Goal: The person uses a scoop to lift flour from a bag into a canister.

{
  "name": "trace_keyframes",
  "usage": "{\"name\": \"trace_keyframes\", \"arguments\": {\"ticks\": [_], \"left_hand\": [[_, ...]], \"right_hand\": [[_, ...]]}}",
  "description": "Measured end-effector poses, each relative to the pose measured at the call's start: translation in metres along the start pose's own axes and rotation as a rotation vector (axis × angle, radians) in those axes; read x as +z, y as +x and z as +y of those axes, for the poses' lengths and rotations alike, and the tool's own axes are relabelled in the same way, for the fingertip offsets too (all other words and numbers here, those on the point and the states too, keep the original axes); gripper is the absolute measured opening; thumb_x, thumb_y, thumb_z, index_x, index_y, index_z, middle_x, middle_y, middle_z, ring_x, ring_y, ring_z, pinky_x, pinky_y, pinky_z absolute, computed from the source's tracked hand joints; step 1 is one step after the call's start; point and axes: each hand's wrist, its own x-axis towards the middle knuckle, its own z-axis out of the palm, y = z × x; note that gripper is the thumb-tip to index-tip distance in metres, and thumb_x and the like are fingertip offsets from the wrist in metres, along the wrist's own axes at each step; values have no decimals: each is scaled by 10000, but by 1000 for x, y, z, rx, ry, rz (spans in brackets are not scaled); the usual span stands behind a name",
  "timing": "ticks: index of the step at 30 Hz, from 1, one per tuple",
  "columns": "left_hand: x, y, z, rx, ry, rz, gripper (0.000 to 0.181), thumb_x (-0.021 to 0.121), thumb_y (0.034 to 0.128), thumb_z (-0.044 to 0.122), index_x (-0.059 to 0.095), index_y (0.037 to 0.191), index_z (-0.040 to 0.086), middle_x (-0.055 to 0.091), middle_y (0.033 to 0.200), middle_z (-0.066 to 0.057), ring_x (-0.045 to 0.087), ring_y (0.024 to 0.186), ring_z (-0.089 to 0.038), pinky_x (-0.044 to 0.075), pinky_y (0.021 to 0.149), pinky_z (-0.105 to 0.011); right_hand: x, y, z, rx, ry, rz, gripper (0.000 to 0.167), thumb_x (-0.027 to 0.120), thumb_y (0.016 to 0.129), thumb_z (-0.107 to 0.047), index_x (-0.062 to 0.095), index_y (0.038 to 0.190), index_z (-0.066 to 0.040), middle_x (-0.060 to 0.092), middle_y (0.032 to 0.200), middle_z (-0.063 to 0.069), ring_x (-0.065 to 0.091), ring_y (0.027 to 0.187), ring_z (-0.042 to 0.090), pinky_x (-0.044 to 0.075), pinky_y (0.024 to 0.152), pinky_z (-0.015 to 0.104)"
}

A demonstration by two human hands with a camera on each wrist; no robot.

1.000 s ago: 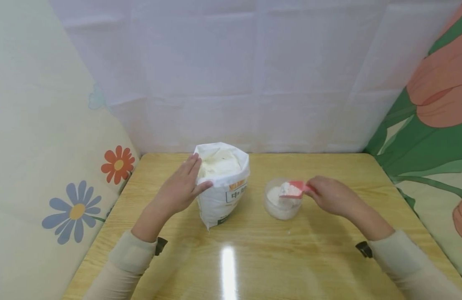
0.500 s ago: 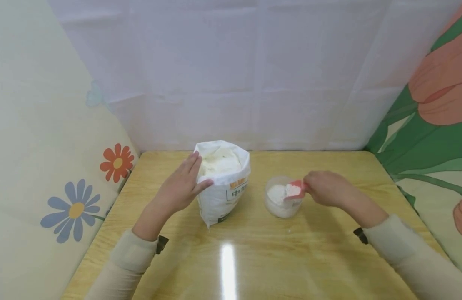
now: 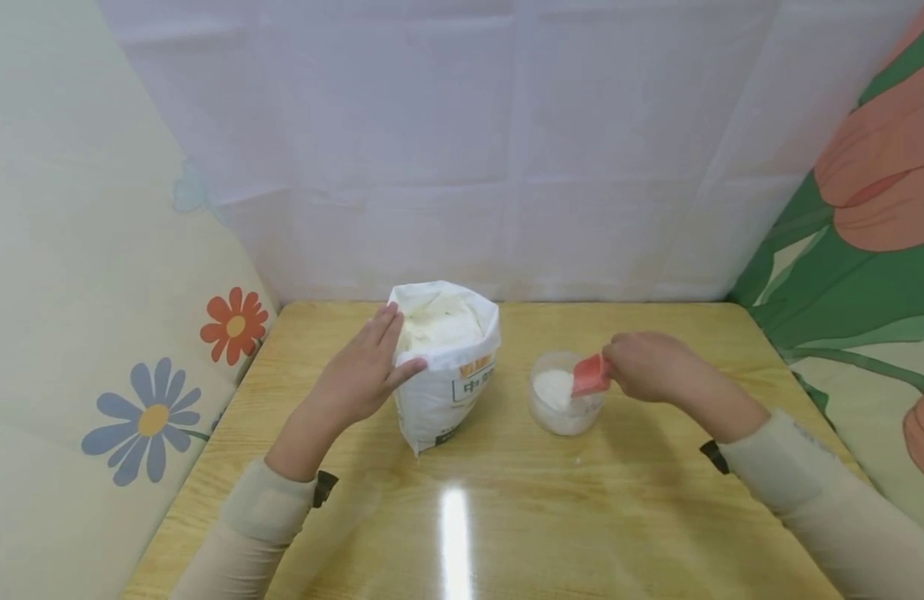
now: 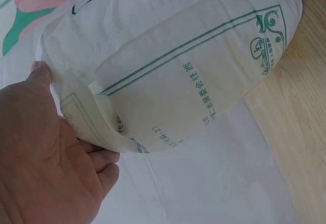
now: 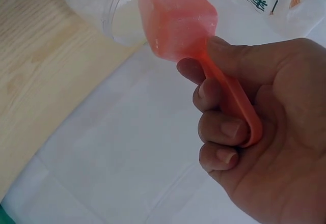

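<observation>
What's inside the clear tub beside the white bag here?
White powder is visible inside the clear tub. The red scoop, held by the right hand, covers its right part in the head view, so what lies behind the scoop there cannot be seen.

Two beige sleeves (image 3: 855, 525) end with wide, greyish cuffs (image 3: 776, 467). Before the left cuff (image 3: 269, 512) the left hand (image 3: 360, 371) is bare; beside it sits a small black piece (image 3: 324, 489), and well to its right another black piece (image 3: 714, 457).
</observation>
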Motion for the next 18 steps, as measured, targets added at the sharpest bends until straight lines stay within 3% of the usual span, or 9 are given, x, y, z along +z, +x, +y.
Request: {"name": "trace_keyframes", "arguments": {"ticks": [7,12,18], "left_hand": [[0,0,1,0,-8,-1,889,416,1044,569,154,1576,-94,99,1672,-240,102,1552,-375,166,1251,-521],[-1,0,1,3,-14,2,884,423,1046,560,156,1575,-96,99,1671,-242,100,1552,-375,157,1252,-517],[2,0,0,6,-13,4,885,416,1046,566,152,1579,-89,98,1673,-237,97,1554,-367,153,1254,-511]], "right_hand": [[-2,-1,-2,-17,3,23,122,651,916,-61,653,798,-90,565,762,2,499,649,165,476,579,324],[-5,-2,2,-10,17,21,125,632,954,-116,675,843,-78,600,798,18,553,688,185,527,621,396],[-4,-8,15,-3,95,93,169,633,992,-176,685,879,-62,642,843,34,595,740,206,548,702,480]]}}
